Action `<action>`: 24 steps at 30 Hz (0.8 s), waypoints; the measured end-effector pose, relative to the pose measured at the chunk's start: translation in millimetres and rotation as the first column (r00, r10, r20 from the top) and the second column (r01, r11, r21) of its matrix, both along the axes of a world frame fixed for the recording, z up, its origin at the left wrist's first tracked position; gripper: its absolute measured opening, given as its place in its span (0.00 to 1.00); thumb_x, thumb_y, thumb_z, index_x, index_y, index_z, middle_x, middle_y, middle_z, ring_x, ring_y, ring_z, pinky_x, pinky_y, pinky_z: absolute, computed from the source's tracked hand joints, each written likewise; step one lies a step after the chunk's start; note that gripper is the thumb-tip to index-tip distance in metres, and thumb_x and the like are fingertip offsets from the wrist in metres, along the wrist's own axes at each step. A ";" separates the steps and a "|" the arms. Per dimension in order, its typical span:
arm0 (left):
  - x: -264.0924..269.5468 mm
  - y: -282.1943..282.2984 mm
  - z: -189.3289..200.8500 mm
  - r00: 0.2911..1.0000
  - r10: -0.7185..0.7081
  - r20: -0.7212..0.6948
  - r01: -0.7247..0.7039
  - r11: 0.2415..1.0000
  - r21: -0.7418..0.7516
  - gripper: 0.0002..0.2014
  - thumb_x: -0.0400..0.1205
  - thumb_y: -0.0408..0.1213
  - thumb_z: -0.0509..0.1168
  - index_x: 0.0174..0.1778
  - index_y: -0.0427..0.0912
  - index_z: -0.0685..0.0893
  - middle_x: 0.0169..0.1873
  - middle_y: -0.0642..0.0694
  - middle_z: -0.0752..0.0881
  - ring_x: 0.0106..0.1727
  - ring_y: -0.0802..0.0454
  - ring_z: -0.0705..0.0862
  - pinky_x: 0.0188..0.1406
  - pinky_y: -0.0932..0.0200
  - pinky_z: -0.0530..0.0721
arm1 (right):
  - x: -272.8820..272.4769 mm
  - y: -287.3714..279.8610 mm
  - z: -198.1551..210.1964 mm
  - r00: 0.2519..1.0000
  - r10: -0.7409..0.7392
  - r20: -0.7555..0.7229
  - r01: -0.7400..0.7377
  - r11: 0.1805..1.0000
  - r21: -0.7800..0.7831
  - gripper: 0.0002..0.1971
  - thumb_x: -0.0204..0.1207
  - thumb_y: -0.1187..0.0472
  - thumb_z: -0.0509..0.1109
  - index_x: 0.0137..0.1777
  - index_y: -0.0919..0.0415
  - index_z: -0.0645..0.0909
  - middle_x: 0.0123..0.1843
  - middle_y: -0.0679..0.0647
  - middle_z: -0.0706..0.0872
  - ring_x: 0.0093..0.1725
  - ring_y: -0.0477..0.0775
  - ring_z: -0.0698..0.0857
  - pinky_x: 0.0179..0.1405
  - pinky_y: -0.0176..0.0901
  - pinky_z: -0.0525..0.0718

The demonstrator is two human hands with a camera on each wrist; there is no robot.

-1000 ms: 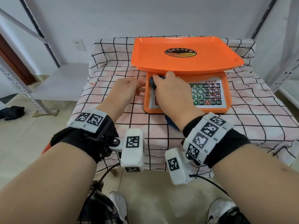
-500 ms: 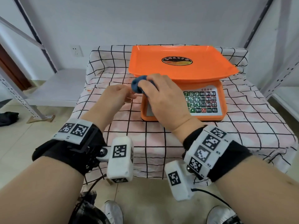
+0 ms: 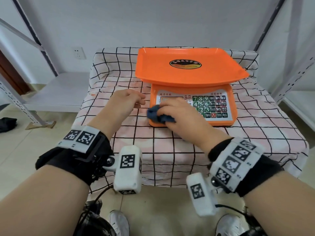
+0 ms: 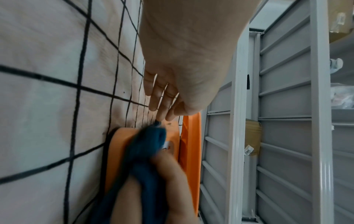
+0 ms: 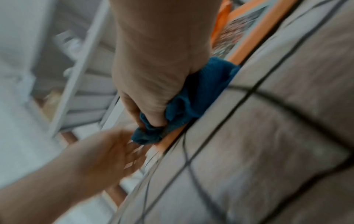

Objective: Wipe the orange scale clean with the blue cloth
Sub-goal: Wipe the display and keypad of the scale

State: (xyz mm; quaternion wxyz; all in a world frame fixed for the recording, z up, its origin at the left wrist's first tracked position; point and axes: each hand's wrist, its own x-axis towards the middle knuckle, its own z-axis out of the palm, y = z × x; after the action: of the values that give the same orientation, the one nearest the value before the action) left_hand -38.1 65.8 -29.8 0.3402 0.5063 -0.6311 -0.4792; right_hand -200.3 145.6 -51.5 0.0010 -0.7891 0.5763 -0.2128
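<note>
The bunched dark blue cloth (image 3: 159, 115) was gripped in the curled right hand (image 3: 181, 114) and pressed against the front left corner of the orange plastic scale (image 3: 190, 74), which stood toward the back right of the checked tablecloth (image 3: 119, 133), while the left hand (image 3: 123, 103) was held relaxed and empty just beside it.

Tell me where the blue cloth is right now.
In the head view, the blue cloth is bunched in the right hand, pressed on the front-left corner of the orange scale, left of the keypad.
</note>
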 end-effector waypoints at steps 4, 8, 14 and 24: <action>-0.9 -0.1 -2.2 1.000 -0.008 0.023 0.008 1.000 0.006 0.11 0.80 0.33 0.59 0.42 0.49 0.86 0.40 0.51 0.89 0.44 0.56 0.86 0.63 0.55 0.78 | -55.5 15.1 0.9 0.986 -0.161 -0.040 0.154 0.977 -0.145 0.10 0.63 0.68 0.67 0.41 0.60 0.89 0.47 0.56 0.87 0.43 0.64 0.80 0.45 0.53 0.80; -3.9 0.4 -3.1 0.999 -0.021 0.045 0.021 1.000 0.015 0.11 0.80 0.33 0.58 0.42 0.50 0.85 0.43 0.50 0.89 0.45 0.55 0.85 0.61 0.55 0.79 | -72.2 23.7 -4.5 0.943 -0.327 -0.057 0.300 0.914 -0.274 0.10 0.64 0.67 0.63 0.38 0.63 0.87 0.46 0.59 0.85 0.43 0.66 0.80 0.44 0.54 0.82; -11.3 2.5 -3.5 0.999 -0.030 0.043 0.029 0.999 0.014 0.11 0.81 0.33 0.57 0.40 0.49 0.84 0.42 0.47 0.88 0.45 0.52 0.85 0.53 0.56 0.82 | -17.3 10.4 -14.2 0.976 -0.218 -0.026 0.208 0.955 -0.210 0.15 0.70 0.58 0.63 0.51 0.61 0.87 0.54 0.59 0.83 0.52 0.64 0.78 0.53 0.55 0.78; -12.6 1.4 -3.5 1.000 0.006 0.021 -0.007 0.999 0.031 0.11 0.82 0.34 0.58 0.39 0.48 0.84 0.39 0.48 0.88 0.45 0.51 0.85 0.55 0.54 0.83 | -19.0 10.6 -6.3 0.986 -0.034 -0.163 0.018 0.995 -0.096 0.13 0.68 0.58 0.63 0.41 0.53 0.90 0.45 0.56 0.83 0.43 0.63 0.80 0.44 0.51 0.75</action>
State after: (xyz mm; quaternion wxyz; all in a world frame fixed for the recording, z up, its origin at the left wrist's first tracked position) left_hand -50.7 67.2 -33.2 0.3270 0.5186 -0.6254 -0.4827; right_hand -219.3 156.2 -57.9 -0.0865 -0.7956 0.5740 -0.1737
